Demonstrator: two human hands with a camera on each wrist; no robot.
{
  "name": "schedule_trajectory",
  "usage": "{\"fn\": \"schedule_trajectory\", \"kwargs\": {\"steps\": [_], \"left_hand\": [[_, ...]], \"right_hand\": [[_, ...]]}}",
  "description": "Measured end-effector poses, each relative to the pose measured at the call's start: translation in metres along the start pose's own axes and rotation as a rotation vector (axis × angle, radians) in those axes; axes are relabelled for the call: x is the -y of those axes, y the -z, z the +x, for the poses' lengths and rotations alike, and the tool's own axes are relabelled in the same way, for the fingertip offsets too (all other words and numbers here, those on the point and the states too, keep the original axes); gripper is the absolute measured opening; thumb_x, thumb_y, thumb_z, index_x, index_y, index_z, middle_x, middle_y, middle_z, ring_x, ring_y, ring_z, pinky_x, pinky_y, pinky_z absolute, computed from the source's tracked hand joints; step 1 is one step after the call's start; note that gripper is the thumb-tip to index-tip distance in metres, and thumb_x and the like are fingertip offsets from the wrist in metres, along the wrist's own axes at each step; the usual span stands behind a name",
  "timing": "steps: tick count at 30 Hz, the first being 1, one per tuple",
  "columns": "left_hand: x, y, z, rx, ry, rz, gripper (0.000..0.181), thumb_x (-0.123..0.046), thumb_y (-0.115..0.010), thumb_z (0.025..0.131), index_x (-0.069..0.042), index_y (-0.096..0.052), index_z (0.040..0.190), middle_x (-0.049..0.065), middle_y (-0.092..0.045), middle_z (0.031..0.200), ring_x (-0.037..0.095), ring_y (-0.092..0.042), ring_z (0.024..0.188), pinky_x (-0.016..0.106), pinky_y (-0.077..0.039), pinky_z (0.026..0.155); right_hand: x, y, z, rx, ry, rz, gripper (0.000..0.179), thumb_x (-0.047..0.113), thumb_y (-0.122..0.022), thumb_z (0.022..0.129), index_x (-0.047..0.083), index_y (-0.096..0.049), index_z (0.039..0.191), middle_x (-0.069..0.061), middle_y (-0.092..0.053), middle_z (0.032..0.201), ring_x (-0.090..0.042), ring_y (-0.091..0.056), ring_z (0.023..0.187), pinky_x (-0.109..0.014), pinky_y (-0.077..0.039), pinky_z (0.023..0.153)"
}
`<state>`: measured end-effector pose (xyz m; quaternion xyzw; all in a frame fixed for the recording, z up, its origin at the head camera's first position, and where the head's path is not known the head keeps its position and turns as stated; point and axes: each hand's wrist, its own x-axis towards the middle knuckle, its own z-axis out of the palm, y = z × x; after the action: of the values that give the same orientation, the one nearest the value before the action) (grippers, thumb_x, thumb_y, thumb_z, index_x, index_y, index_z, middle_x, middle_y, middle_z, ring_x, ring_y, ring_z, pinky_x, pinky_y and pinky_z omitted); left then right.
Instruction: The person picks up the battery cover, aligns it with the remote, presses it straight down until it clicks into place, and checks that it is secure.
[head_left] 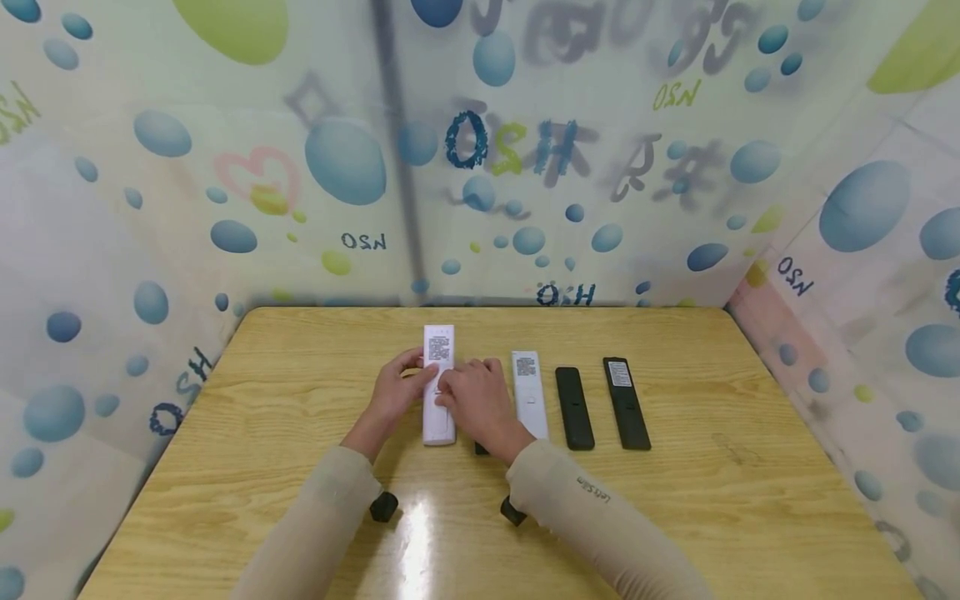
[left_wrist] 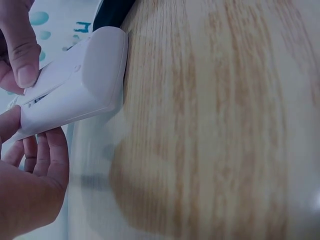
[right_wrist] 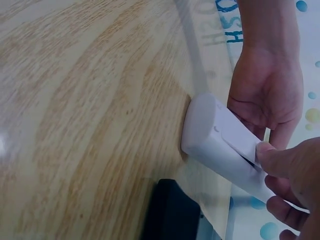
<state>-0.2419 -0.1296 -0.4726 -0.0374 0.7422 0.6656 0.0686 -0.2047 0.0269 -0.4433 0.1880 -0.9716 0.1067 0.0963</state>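
Note:
A white remote control [head_left: 439,428] stands out on the wooden table [head_left: 300,358], its labelled back facing up. My left hand [head_left: 396,387] grips it from the left side, thumb over the edge and fingers curled beneath. In the right wrist view, its battery cover [right_wrist: 239,134] sits tilted, with a dark gap along one side. My right hand [head_left: 480,400] pinches the cover's raised end, the thumb [left_wrist: 26,75] lying on top. In the left wrist view, the remote's rounded end is close over the tabletop.
To the right lie another white remote [head_left: 530,400], a black remote [head_left: 574,408] and a black remote with a label [head_left: 627,408]. A dark object [head_left: 481,448] shows partly under my right hand. A patterned curtain [head_left: 480,242] rises behind the table's back edge.

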Motion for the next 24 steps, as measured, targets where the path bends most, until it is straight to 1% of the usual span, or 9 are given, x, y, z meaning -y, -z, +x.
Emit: {"fn": "schedule_trajectory", "kwargs": {"steps": [3, 5, 8, 11, 13, 17, 21, 22, 24], "left_hand": [[0.0002, -0.0002, 0.0005, -0.005, -0.003, -0.011, 0.045, -0.015, -0.065, 0.094, -0.006, -0.054, 0.137, 0.008, -0.049, 0.114, 0.007, -0.059, 0.084, 0.017, -0.054, 0.067], [0.0008, -0.0002, 0.0009, -0.006, -0.003, -0.018, 0.045, -0.014, -0.065, 0.094, -0.006, -0.054, 0.137, 0.008, -0.049, 0.113, 0.007, -0.059, 0.083, 0.017, -0.054, 0.067], [0.0014, 0.0, 0.0009, -0.003, 0.003, -0.014, 0.045, -0.015, -0.065, 0.094, -0.007, -0.054, 0.138, 0.007, -0.049, 0.113, 0.007, -0.06, 0.084, 0.018, -0.055, 0.068], [0.0015, 0.0003, 0.0005, 0.006, 0.007, -0.013, 0.047, -0.016, -0.064, 0.095, -0.007, -0.052, 0.139, 0.008, -0.048, 0.115, 0.009, -0.06, 0.087, 0.018, -0.055, 0.07], [0.0012, 0.0004, 0.0002, 0.012, 0.003, -0.016, 0.047, -0.016, -0.064, 0.095, -0.006, -0.052, 0.14, 0.009, -0.048, 0.116, 0.009, -0.06, 0.088, 0.018, -0.055, 0.07], [-0.0025, -0.0004, -0.0028, 0.025, -0.012, -0.036, 0.048, -0.014, -0.064, 0.095, -0.003, -0.05, 0.14, 0.011, -0.049, 0.116, 0.007, -0.06, 0.085, 0.018, -0.054, 0.069], [-0.0012, -0.0014, -0.0027, 0.021, -0.024, -0.032, 0.047, -0.013, -0.064, 0.095, -0.004, -0.051, 0.139, 0.011, -0.049, 0.115, 0.007, -0.061, 0.084, 0.019, -0.055, 0.069], [0.0029, -0.0016, -0.0003, 0.015, -0.03, -0.028, 0.047, -0.014, -0.064, 0.095, -0.005, -0.052, 0.139, 0.01, -0.049, 0.115, 0.007, -0.061, 0.085, 0.018, -0.055, 0.069], [0.0037, -0.0018, 0.0004, 0.009, -0.028, -0.014, 0.046, -0.015, -0.064, 0.095, -0.007, -0.052, 0.139, 0.01, -0.05, 0.115, 0.009, -0.061, 0.087, 0.019, -0.055, 0.07]], "right_hand": [[-0.0014, 0.0006, 0.0009, -0.012, -0.031, 0.029, 0.015, 0.04, -0.065, 0.092, 0.027, -0.07, 0.097, 0.01, -0.069, 0.096, -0.014, -0.063, 0.093, -0.037, -0.039, 0.089], [-0.0027, 0.0006, 0.0016, 0.004, -0.071, 0.037, 0.016, 0.04, -0.064, 0.093, 0.027, -0.069, 0.102, 0.008, -0.068, 0.102, -0.015, -0.063, 0.099, -0.037, -0.039, 0.091], [-0.004, 0.0005, 0.0027, 0.065, -0.139, 0.032, 0.028, 0.045, -0.061, 0.094, 0.025, -0.066, 0.112, 0.005, -0.065, 0.112, -0.017, -0.06, 0.106, -0.039, -0.039, 0.095], [-0.0045, -0.0004, 0.0031, 0.141, -0.182, 0.013, 0.043, 0.052, -0.058, 0.093, 0.022, -0.062, 0.123, 0.002, -0.062, 0.117, -0.02, -0.057, 0.109, -0.041, -0.039, 0.097], [-0.0048, -0.0009, 0.0029, 0.179, -0.192, -0.008, 0.049, 0.056, -0.056, 0.093, 0.021, -0.061, 0.127, 0.0, -0.062, 0.118, -0.021, -0.056, 0.109, -0.042, -0.039, 0.097], [-0.0063, -0.0022, 0.0018, 0.222, -0.186, -0.048, 0.051, 0.057, -0.052, 0.094, 0.022, -0.061, 0.13, 0.0, -0.063, 0.117, -0.021, -0.055, 0.109, -0.042, -0.039, 0.096], [-0.0075, -0.0035, 0.0021, 0.238, -0.178, -0.053, 0.049, 0.057, -0.051, 0.095, 0.022, -0.062, 0.127, 0.0, -0.064, 0.117, -0.022, -0.055, 0.111, -0.042, -0.039, 0.097], [-0.0076, -0.0036, 0.0023, 0.24, -0.178, -0.049, 0.048, 0.056, -0.051, 0.095, 0.022, -0.062, 0.127, 0.0, -0.064, 0.117, -0.022, -0.055, 0.111, -0.042, -0.039, 0.097], [-0.0076, -0.0036, 0.0026, 0.245, -0.179, -0.043, 0.048, 0.056, -0.051, 0.096, 0.022, -0.062, 0.128, 0.0, -0.064, 0.117, -0.022, -0.055, 0.112, -0.042, -0.039, 0.097]]}}
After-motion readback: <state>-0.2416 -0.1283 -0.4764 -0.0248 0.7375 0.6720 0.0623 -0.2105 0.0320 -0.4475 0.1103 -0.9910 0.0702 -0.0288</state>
